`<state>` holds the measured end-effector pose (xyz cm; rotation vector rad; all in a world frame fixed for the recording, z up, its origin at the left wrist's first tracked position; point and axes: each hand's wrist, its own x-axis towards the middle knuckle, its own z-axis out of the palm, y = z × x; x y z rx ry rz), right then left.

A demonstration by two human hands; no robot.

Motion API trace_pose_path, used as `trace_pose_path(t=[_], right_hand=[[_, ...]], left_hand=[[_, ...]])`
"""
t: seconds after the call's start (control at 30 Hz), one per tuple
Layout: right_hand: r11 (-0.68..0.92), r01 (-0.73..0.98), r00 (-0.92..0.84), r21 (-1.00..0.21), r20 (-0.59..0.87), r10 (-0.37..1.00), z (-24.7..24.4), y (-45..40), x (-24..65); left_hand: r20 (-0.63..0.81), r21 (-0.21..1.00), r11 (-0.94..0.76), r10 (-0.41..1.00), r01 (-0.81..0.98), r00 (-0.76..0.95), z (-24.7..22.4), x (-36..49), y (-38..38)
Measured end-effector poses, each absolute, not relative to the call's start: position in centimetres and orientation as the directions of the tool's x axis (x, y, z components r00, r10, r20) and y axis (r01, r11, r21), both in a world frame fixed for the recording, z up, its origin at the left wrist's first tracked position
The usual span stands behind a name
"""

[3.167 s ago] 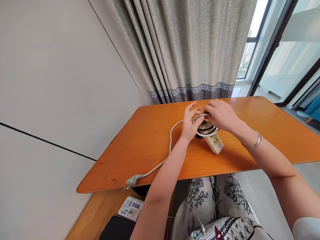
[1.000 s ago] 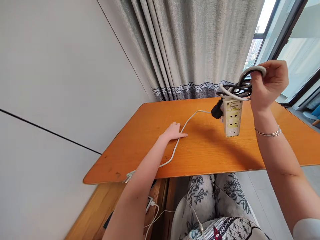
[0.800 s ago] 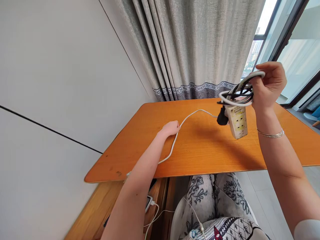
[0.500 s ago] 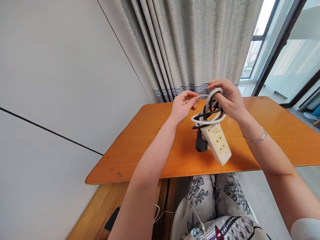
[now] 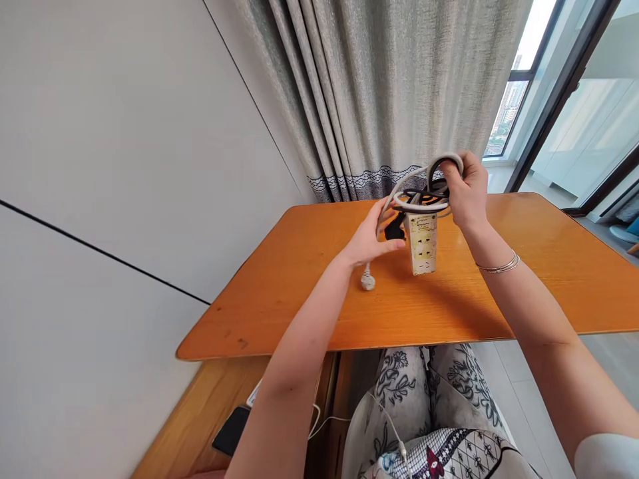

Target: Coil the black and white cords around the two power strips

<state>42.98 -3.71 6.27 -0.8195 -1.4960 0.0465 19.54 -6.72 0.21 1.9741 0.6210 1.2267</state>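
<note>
My right hand (image 5: 468, 189) grips the coiled white and black cables (image 5: 424, 198) above the wooden table. A worn white power strip (image 5: 423, 245) hangs upright below the coil, its sockets facing me. Beside the strip is a black plug (image 5: 395, 227), close to the fingers of my left hand (image 5: 375, 234). That hand is open, thumb apart from the fingers, and a white cable passes by its palm. At the lower end of this cable a white plug (image 5: 368, 280) hangs below the hand.
The orange-brown table (image 5: 289, 279) spans the view, with a grey curtain (image 5: 399, 86) behind it. A white wall stands on the left. Below the table's front edge, a dark phone (image 5: 231, 430) lies on a wooden surface, near a thin white cable.
The strip and coil have risen and turned more upright. My left hand has opened from a pinch on the white cable and moved lower. The white plug now shows beneath it.
</note>
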Motion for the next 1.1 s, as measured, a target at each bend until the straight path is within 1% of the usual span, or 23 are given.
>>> trace_pose_path(t=[0.1, 0.17, 0.27, 0.33, 0.37, 0.43, 0.5, 0.53, 0.6, 0.67, 0.7, 0.8, 0.93, 1.0, 1.1], right_hand=[[0.756, 0.23, 0.323, -0.613, 0.781, 0.535, 5.6, -1.5, 43.1], [0.741, 0.105, 0.414, -0.663, 0.707, 0.574, 5.2, -0.6, 43.0], [0.726, 0.019, 0.474, -0.687, 0.646, 0.598, 4.9, -0.3, 42.5], [0.705, -0.028, 0.475, -0.708, 0.611, 0.633, 4.8, -0.7, 42.1], [0.676, -0.074, 0.475, -0.733, 0.57, 0.67, 4.7, -0.9, 41.9], [0.553, -0.216, 0.473, -0.805, 0.409, 0.78, 4.6, -1.2, 41.5], [0.335, -0.379, 0.416, -0.862, 0.165, 0.894, 4.3, -1.4, 41.0], [0.195, -0.447, 0.346, -0.873, 0.033, 0.938, 4.0, -1.5, 40.7], [-0.074, -0.514, 0.165, -0.854, -0.184, 0.969, 3.1, -1.5, 39.9], [-0.239, -0.511, 0.03, -0.826, -0.296, 0.955, 2.0, -1.6, 39.1], [-0.278, -0.502, -0.007, -0.819, -0.318, 0.948, 1.4, -1.7, 38.6], [-0.315, -0.475, -0.063, -0.822, -0.325, 0.944, -0.4, -2.2, 36.9], [-0.345, -0.416, -0.138, -0.841, -0.317, 0.938, -2.6, -3.4, 34.6], [-0.349, -0.382, -0.171, -0.855, -0.306, 0.936, -3.6, -4.1, 33.9], [-0.33, -0.34, -0.208, -0.881, -0.272, 0.94, -4.6, -5.5, 33.8]], left_hand=[[0.468, 0.854, -0.521, 0.755, -0.013, 0.459, -2.9, 20.7, -6.4], [0.42, 0.89, -0.454, 0.786, -0.038, 0.453, -4.6, 21.7, -6.8], [0.39, 0.915, -0.399, 0.843, -0.057, 0.37, -6.1, 22.7, -7.6], [0.354, 0.931, -0.365, 0.885, -0.02, 0.302, -6.2, 22.4, -8.1], [0.33, 0.938, -0.346, 0.903, 0.01, 0.273, -6.0, 21.9, -8.2], [0.287, 0.948, -0.311, 0.929, 0.07, 0.234, -5.6, 20.5, -8.3], [0.252, 0.952, -0.281, 0.944, 0.118, 0.211, -5.0, 18.6, -8.2], [0.233, 0.954, -0.263, 0.953, 0.147, 0.195, -4.7, 17.7, -8.1], [0.179, 0.957, -0.207, 0.972, 0.203, 0.15, -4.2, 16.1, -8.1], [0.103, 0.966, -0.123, 0.99, 0.228, 0.1, -3.9, 14.8, -8.2], [0.062, 0.971, -0.078, 0.995, 0.224, 0.08, -3.8, 14.3, -8.3], [-0.042, 0.982, 0.039, 0.999, 0.184, 0.013, -4.0, 12.8, -8.3], [-0.16, 0.972, 0.182, 0.976, 0.149, -0.147, -4.7, 10.4, -7.7], [-0.187, 0.964, 0.222, 0.957, 0.145, -0.222, -5.1, 9.1, -7.3], [-0.185, 0.958, 0.243, 0.93, 0.153, -0.317, -5.4, 6.9, -7.0]])
